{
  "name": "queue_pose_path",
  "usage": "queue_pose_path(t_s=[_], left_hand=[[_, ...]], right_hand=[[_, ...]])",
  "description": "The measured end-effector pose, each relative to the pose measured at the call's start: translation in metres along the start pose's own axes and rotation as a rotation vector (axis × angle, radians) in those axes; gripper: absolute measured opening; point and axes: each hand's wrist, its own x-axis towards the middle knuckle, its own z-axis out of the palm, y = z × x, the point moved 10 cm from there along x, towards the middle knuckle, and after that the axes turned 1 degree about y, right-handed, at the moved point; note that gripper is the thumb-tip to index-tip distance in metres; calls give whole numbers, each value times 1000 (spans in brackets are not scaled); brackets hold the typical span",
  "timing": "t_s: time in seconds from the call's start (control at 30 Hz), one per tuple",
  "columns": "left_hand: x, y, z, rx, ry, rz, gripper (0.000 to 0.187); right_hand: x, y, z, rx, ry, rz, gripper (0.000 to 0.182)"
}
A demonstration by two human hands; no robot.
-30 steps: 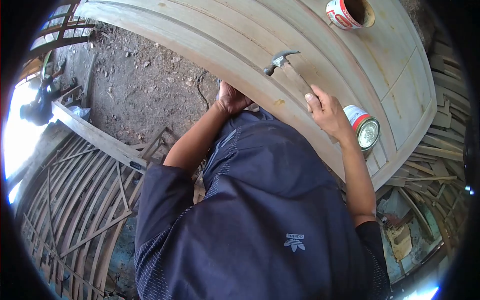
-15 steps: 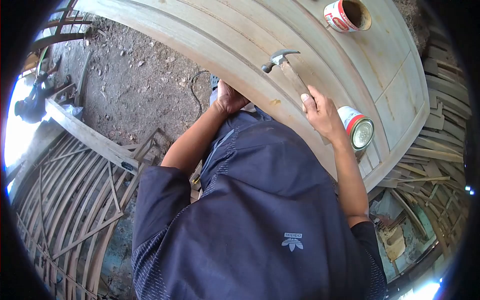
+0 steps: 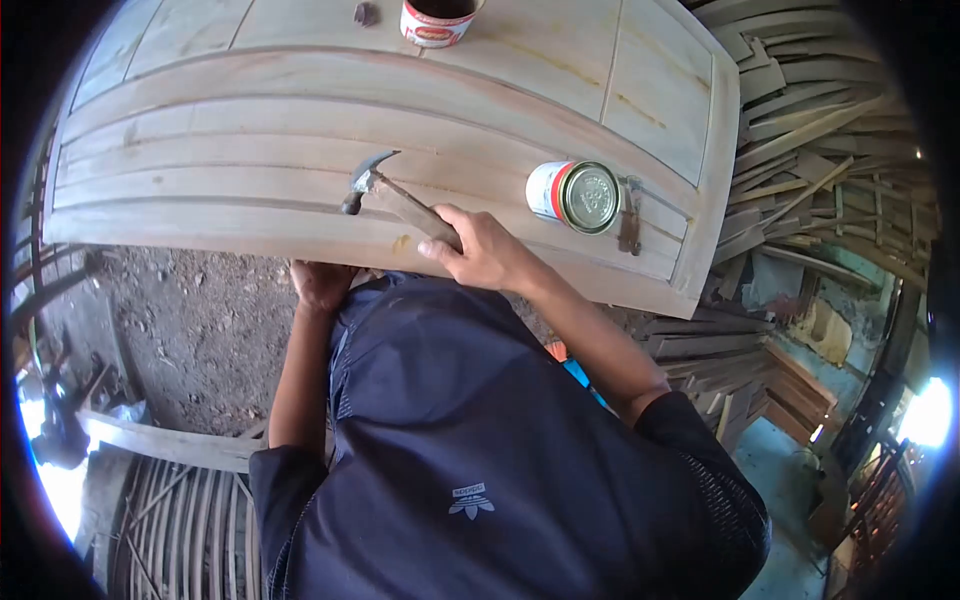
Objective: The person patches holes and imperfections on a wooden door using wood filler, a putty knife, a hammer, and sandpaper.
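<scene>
My right hand [image 3: 482, 248] is wrapped round the wooden handle of a claw hammer [image 3: 405, 207]. The hammer's metal head is over the slatted part of a pale wooden door panel [image 3: 250, 115], its claw pointing away from me. My left hand [image 3: 322, 284] is at the panel's near edge, with its fingers hidden beneath it. A red and white tin [image 3: 548, 190], its metal lid facing me, lies on its side to the right of the hammer. Beside that tin is a brown hinge-like metal piece [image 3: 630, 216].
An open red and white can [image 3: 438, 24] stands at the panel's far side, near a small dark lump [image 3: 367, 14]. Stacked wood strips [image 3: 800, 130] line the right side. At lower left are a wooden beam [image 3: 170, 440] and a slatted frame [image 3: 190, 530].
My view has turned, so the panel now lies more level across it and the tins appear further left. My right hand still grips the hammer; my left hand stays at the panel's edge.
</scene>
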Motion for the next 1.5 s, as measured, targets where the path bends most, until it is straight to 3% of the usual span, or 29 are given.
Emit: queue_pose_path(t_s=[0.03, 0.1, 0.2, 0.27, 0.33, 0.4, 0.5, 0.53, 0.6, 0.8, 0.87, 0.9, 0.97, 1.0, 1.07, 1.1, 1.13, 1.17, 1.23, 1.33, 1.37, 1.43, 1.47, 1.5], left_hand=[[-5, 6, -2, 15, -9, 6, 68], [-21, 33, -52, -42, 443, 170, 76], [-43, 75, -73, 37, 470, 399, 85], [-58, 90, -73, 108, 557, 510, 83], [-67, 105, -72, 247, 671, 630, 77], [-58, 114, -67, 374, 663, 709, 74], [-47, 104, -21, 427, 476, 621, 73], [-42, 97, -10, 391, 432, 586, 70], [-48, 89, 5, 439, 521, 631, 67], [-46, 74, 3, 459, 411, 634, 68], [-65, 97, 5, 643, 495, 971, 68], [-67, 95, 21, 634, 472, 974, 68], [-107, 110, 82, 992, 749, 1235, 72], [-101, 112, 98, 984, 733, 1245, 72], [-94, 109, 170, 1322, 588, 1520, 75], [-90, 103, 212, 1306, 410, 1647, 76], [-77, 98, 246, 1375, 282, 1650, 73], [-69, 95, 283, 1403, 166, 1744, 58], [-45, 96, 348, 1444, -121, 1721, 44], [-9, 104, 423, 1524, -324, 1572, 26], [2, 111, 439, 1535, -328, 1573, 26], [37, 105, 466, 1646, -498, 1360, 18], [46, 106, 474, 1654, -500, 1348, 18], [67, 102, 478, 1783, -453, 1217, 16]], right_hand=[[-4, -8, -4, 5, 14, -11, 40], [-14, -16, -14, 101, -6, 39, 43], [-28, -19, -34, 178, 179, -119, 45], [-35, -15, -39, 276, 98, 53, 46], [-38, -13, -45, 290, 176, -20, 44], [-35, 6, -42, 299, 208, 34, 31], [-24, 30, -23, 418, 125, 185, 20], [-17, 34, -15, 365, 84, 138, 34], [-7, 35, -8, 246, 51, 91, 40], [-1, 29, -3, 108, 66, 48, 54], [-8, 19, -10, 137, 74, 54, 54], [-12, 15, -13, 185, 58, 78, 47], [-20, 11, -24, 254, 95, 59, 33], [-25, 8, -31, 284, 121, 55, 28], [-38, -6, -46, 331, 166, 48, 27], [-45, -10, -55, 384, 198, 47, 26], [-51, -12, -62, 386, 207, 34, 26], [-58, -13, -67, 427, 214, 18, 30], [-74, -17, -79, 479, 254, -9, 39], [-98, -10, -100, 511, 344, 66, 35], [-103, -9, -104, 521, 347, 63, 35], [-116, 1, -116, 517, 390, 113, 40], [-118, 2, -122, 525, 390, 121, 40], [-120, 5, -129, 562, 413, 145, 41]])
